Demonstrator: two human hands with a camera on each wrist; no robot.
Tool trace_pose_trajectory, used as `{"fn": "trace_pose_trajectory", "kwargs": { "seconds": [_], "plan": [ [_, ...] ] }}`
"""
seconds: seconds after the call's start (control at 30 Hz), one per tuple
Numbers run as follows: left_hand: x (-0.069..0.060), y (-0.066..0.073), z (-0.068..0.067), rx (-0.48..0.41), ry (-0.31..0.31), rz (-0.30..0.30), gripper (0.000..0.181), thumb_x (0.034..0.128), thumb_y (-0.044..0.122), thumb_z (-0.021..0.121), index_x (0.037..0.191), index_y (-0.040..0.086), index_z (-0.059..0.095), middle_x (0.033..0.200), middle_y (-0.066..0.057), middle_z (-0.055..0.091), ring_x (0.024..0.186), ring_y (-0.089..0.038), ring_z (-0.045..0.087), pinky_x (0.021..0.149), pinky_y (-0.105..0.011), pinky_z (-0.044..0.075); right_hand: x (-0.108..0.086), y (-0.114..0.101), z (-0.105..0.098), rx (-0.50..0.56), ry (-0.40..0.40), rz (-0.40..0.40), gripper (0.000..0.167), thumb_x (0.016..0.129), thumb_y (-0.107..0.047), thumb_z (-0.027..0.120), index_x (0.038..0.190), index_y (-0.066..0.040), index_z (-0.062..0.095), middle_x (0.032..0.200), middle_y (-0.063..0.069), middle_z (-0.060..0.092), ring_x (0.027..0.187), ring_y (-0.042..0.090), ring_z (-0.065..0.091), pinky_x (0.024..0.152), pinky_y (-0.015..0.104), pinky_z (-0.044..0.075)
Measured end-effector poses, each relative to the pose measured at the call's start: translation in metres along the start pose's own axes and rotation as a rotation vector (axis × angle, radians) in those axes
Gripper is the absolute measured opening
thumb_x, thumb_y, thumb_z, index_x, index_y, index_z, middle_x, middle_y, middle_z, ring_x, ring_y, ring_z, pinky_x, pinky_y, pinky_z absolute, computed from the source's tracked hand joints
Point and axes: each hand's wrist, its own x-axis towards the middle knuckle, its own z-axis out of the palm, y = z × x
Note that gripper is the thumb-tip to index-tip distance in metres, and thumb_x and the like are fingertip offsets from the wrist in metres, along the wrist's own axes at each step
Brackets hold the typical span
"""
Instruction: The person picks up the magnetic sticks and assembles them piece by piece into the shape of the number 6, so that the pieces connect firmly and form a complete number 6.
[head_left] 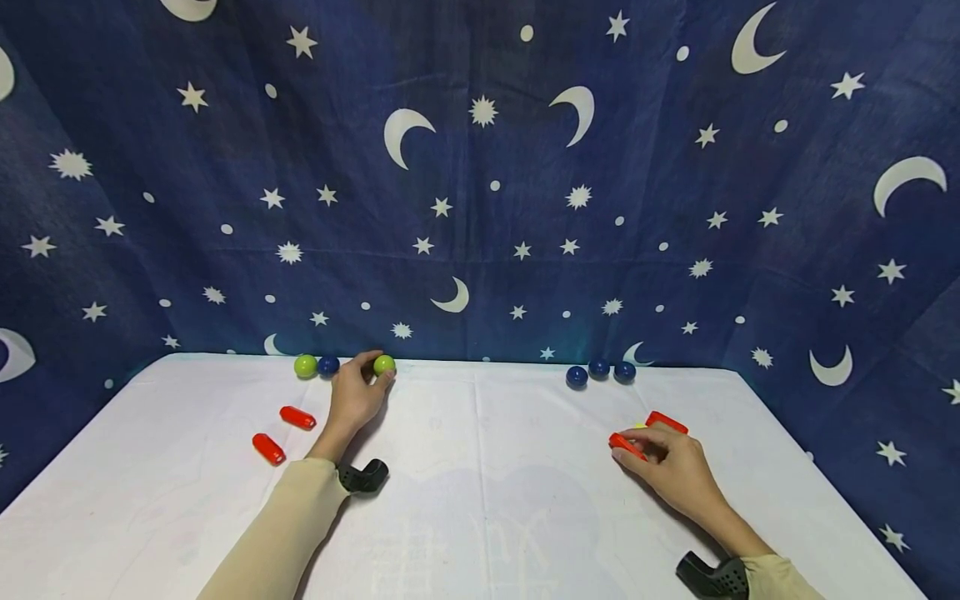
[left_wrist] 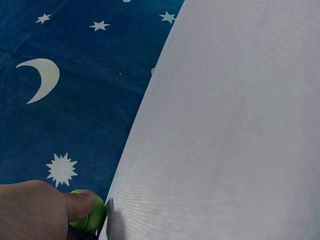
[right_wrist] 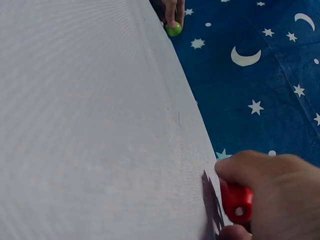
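Note:
At the table's back edge on the left, my left hand [head_left: 357, 393] pinches a green ball [head_left: 384, 364] between thumb and fingers; the left wrist view shows the thumb across this ball [left_wrist: 95, 215]. A blue ball [head_left: 327, 366] and another green ball [head_left: 305, 366] lie just left of that hand. On the right, my right hand [head_left: 675, 467] holds a red capsule-shaped piece [head_left: 627, 447], also visible as a red piece [right_wrist: 236, 202] under the fingers. Behind the right hand lies a second red piece [head_left: 667, 422], and a bit of something yellow [head_left: 641, 426] shows, mostly hidden.
Two red pieces, one farther back [head_left: 297, 417] and one nearer [head_left: 268, 449], lie left of my left forearm. Three blue balls [head_left: 598, 369] sit near the back edge, right of centre. A white cloth [head_left: 450, 533] covers the table; a dark blue patterned curtain [head_left: 510, 217] hangs behind.

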Motion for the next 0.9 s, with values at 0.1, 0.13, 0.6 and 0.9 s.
{"fn": "trace_pose_trajectory", "kwargs": {
  "seconds": [0.1,0.13,0.6,0.9],
  "plan": [
    [0.0000,-0.0007,0.0000,-0.001,0.000,-0.004,0.041,0.0968,0.005,0.066,0.134,-0.010,0.057,0.125,-0.029,0.062,0.111,-0.038,0.060,0.099,-0.049,0.048,-0.0005,0.0018,0.0012,0.035,0.000,0.002,0.022,0.075,-0.012,0.090,0.094,-0.017,0.080,0.068,-0.011,0.052,0.058,0.004,0.045,0.051,0.023,0.036],
    [0.0000,-0.0008,0.0000,-0.002,-0.001,-0.002,0.041,0.0968,0.005,0.066,0.134,-0.010,0.057,0.125,-0.029,0.062,0.111,-0.039,0.060,0.099,-0.049,0.048,-0.0006,0.0021,0.0014,0.043,0.001,0.002,0.023,0.075,-0.012,0.090,0.094,-0.018,0.080,0.069,-0.011,0.052,0.058,0.005,0.045,0.051,0.023,0.036],
    [0.0008,-0.0018,-0.0006,-0.009,0.003,0.003,0.041,0.0966,0.005,0.067,0.134,-0.010,0.057,0.126,-0.029,0.062,0.112,-0.039,0.060,0.099,-0.049,0.048,0.0009,0.0008,-0.0001,0.173,-0.016,0.046,0.022,0.079,-0.013,0.088,0.099,-0.015,0.080,0.077,-0.004,0.059,0.066,0.008,0.051,0.055,0.022,0.042],
    [0.0003,-0.0010,0.0001,-0.006,-0.004,-0.003,0.041,0.0971,0.005,0.066,0.134,-0.010,0.057,0.126,-0.029,0.062,0.111,-0.038,0.059,0.099,-0.049,0.047,0.0004,-0.0007,-0.0011,0.181,-0.044,0.060,0.020,0.080,-0.014,0.088,0.099,-0.016,0.079,0.074,-0.005,0.057,0.065,0.008,0.049,0.054,0.023,0.039]
  ]
}}
